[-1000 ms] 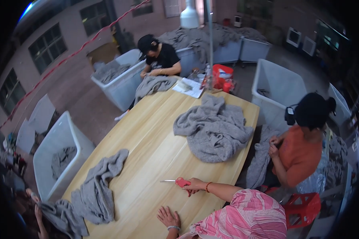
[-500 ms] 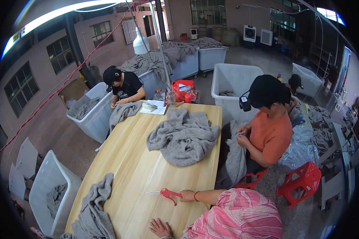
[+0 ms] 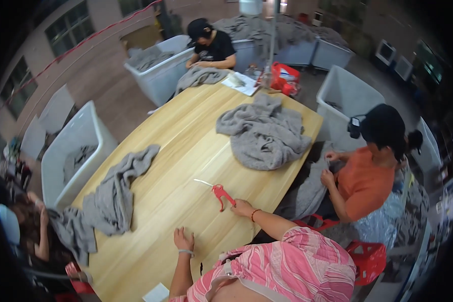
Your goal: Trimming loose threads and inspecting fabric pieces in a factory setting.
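Observation:
My right hand is closed round the handle end of a red air blow gun. Its thin pale nozzle points to the far left, just above or on the wooden table. Flat on the tabletop nearer to me lies my left hand, fingers extended and holding nothing. Beyond the blow gun is a heaped grey knitted garment. Another grey garment stretches along the table's left side, apart from my hands.
A person in orange handles grey fabric at right; another in black works at the far end. At lower left a third person's arm is near the fabric. White bins and a red stool stand around the table.
The view has tilted down and swung left, bringing the lower-left person and a small white paper into sight. My right hand still grips the blow gun; my left hand still rests on the table.

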Tool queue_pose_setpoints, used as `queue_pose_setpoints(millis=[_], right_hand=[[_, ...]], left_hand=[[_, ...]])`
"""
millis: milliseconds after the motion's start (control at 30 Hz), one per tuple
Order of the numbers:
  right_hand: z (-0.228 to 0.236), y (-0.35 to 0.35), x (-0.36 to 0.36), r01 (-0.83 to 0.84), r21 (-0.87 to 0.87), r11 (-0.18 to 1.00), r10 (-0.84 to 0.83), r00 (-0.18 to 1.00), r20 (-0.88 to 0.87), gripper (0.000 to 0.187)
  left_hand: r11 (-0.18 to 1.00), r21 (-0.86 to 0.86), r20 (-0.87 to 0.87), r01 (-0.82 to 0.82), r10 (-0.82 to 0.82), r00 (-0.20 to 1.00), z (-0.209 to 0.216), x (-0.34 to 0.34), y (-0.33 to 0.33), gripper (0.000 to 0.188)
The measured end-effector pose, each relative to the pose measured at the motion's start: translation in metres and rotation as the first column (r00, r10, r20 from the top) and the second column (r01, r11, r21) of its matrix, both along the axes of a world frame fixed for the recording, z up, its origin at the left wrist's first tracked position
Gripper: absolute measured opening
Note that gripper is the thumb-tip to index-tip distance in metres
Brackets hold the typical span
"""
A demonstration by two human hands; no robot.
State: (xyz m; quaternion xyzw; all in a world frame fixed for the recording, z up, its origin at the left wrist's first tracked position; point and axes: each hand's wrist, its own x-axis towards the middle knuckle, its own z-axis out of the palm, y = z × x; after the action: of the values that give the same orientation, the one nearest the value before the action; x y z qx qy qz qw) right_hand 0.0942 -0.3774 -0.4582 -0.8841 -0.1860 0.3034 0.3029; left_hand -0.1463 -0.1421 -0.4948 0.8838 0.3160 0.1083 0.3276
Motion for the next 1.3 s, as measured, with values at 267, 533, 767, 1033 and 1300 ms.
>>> queue_pose_setpoints(millis=[267,533,767,1033,1300], right_hand=[[0.010,0.003,-0.001,-0.064,-0.039,0.997,0.064,0.998,0.006,0.029],[-0.003,-0.001,0.007,-0.046,-0.038,0.998,0.041,0.990,-0.131,0.029],[0.012,-0.002,0.007,0.036,0.064,0.997,-0.017,0.962,-0.274,0.020],[0.022,0.003,0.008,0.089,0.063,0.994,-0.063,0.940,-0.336,0.020],[0.022,-0.001,0.008,0.057,0.035,0.998,-0.043,0.946,-0.321,0.021]], left_hand=[[0.983,0.183,-0.357,-0.021,0.087,0.930,0.017,-0.029,-0.047,0.073],[0.992,0.083,-0.407,0.094,-0.052,0.912,0.054,-0.066,-0.068,0.067],[0.530,-0.848,-0.188,-0.031,-0.245,0.951,0.201,-0.122,-0.090,0.036],[0.686,-0.652,0.076,0.324,-0.366,0.928,0.161,-0.164,-0.092,0.025],[0.802,-0.597,-0.248,0.018,-0.206,0.947,0.177,-0.124,-0.115,0.022]])
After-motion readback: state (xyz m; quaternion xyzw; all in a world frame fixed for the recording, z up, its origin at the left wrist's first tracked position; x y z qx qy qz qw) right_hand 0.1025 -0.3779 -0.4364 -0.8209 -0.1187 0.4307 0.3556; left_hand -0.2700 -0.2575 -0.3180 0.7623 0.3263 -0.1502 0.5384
